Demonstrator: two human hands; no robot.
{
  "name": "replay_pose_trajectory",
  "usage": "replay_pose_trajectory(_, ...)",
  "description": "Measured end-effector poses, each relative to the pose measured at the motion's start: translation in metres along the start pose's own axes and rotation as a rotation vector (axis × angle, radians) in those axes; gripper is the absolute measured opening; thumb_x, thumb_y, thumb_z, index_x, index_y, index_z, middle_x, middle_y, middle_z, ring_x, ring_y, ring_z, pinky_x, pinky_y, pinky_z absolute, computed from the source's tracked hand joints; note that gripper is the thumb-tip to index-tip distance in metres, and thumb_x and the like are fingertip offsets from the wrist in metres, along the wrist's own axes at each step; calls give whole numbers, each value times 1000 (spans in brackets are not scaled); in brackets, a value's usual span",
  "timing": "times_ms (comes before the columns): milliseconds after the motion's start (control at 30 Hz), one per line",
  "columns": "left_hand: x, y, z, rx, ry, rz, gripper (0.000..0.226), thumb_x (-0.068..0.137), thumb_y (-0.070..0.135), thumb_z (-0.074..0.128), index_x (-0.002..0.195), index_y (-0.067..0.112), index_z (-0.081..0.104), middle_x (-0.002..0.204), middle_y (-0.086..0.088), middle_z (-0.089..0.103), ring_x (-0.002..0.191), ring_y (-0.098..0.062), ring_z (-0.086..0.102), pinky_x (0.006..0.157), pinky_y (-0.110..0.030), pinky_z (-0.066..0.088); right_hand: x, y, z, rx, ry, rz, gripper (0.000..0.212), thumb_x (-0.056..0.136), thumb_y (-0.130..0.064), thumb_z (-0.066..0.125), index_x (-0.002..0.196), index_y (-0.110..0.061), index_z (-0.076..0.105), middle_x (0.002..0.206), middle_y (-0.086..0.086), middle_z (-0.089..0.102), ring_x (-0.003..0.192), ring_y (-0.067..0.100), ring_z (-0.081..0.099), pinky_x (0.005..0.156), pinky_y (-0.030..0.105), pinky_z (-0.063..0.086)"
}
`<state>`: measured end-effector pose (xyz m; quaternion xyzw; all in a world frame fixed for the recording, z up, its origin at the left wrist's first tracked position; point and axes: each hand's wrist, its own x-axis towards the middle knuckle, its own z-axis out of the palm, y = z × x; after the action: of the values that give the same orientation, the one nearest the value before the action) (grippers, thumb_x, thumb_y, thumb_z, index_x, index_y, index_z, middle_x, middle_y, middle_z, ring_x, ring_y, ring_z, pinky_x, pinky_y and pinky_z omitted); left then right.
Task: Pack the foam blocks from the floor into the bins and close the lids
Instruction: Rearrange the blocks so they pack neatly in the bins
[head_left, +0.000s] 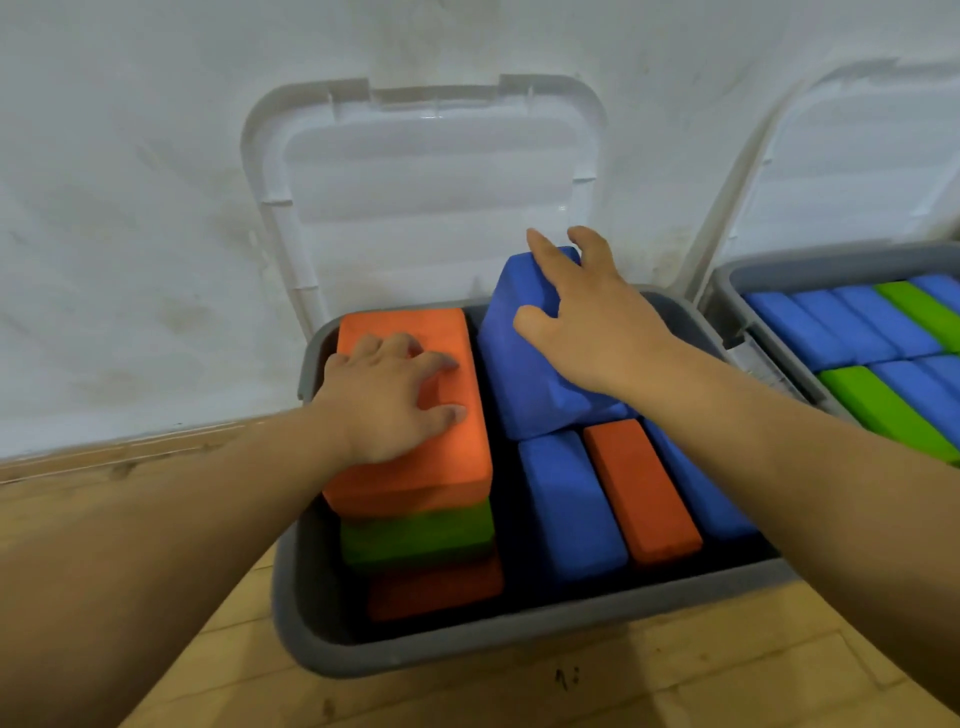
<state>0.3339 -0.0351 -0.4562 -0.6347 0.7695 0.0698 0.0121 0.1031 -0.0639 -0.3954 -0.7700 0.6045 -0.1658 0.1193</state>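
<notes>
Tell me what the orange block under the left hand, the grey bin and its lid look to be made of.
The orange block looks like foam: matte, faintly grainy faces, soft rounded edges. The grey bin is probably moulded plastic: smooth, dull sheen, rolled rim. Its lid seems translucent whitish plastic, glossier, with moulded ribs and small highlights.

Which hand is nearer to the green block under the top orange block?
Left. The left hand rests on the orange block stacked directly on the green block; the right hand rests on the tilted blue block, farther right and back.
</notes>
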Motion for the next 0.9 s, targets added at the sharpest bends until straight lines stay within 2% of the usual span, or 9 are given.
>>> replay_pose_trajectory(67,0,-3,2,-10,7,7,87,67,88,20,146,54,35,147,7,39,136,-28,36,108,-50,33,0,-5,3,36,32,-18,70,98,-45,51,159,-40,19,166,-2,2,118,28,57,88,34,46)
replay_pose_trajectory(200,2,-7,9,-4,58,35,84,71,88,18,145,53,35,143,8,40,131,-26,37,103,-48,33,5,-19,5,54,82,-73,57,96,-50,59,151,-39,43,163,-4,19,140,19,41,108,34,38)
replay_pose_trajectory(300,2,-10,15,-22,95,45,81,73,88,19,144,53,36,140,10,41,127,-25,37,100,-46,32,18,-29,5,-61,29,-91,55,98,-51,57,150,-39,45,165,-3,20,145,19,35,113,34,33)
replay_pose_trajectory(367,3,-13,17,-27,112,47,80,74,88,20,144,54,37,140,10,40,127,-24,37,101,-46,31,37,-29,6,-147,0,-69,53,100,-49,53,150,-34,46,164,2,25,144,23,37,113,36,33)
replay_pose_trajectory(467,4,-16,20,-40,102,47,79,75,87,21,146,55,34,144,11,37,129,-23,33,103,-48,28,58,-2,47,-190,-65,-18,47,102,-50,44,140,-24,57,144,13,46,129,36,48,101,40,40)
replay_pose_trajectory(500,4,-16,21,-49,101,43,79,75,87,22,146,55,34,145,11,36,130,-23,32,104,-48,28,54,12,73,-215,-107,-4,52,101,-54,37,141,-26,56,144,14,47,130,39,47,102,42,40)
replay_pose_trajectory(567,4,-17,23,-62,105,29,79,74,88,21,145,56,34,146,13,35,132,-22,31,106,-48,27,38,38,120,-276,-184,27,59,99,-59,28,152,-37,41,160,8,35,144,39,32,111,48,32)
replay_pose_trajectory(633,6,-18,24,-71,119,24,80,73,89,22,145,57,36,146,13,35,133,-22,31,107,-48,27,33,54,141,-291,-176,42,55,101,-60,32,154,-44,34,165,1,28,151,35,21,115,51,25)
replay_pose_trajectory(900,4,-20,25,-105,143,18,75,74,86,27,141,57,42,143,15,38,133,-20,32,109,-46,26,33,52,136,-262,-174,56,57,99,-64,36,154,-48,32,166,-2,26,153,31,16,118,52,21)
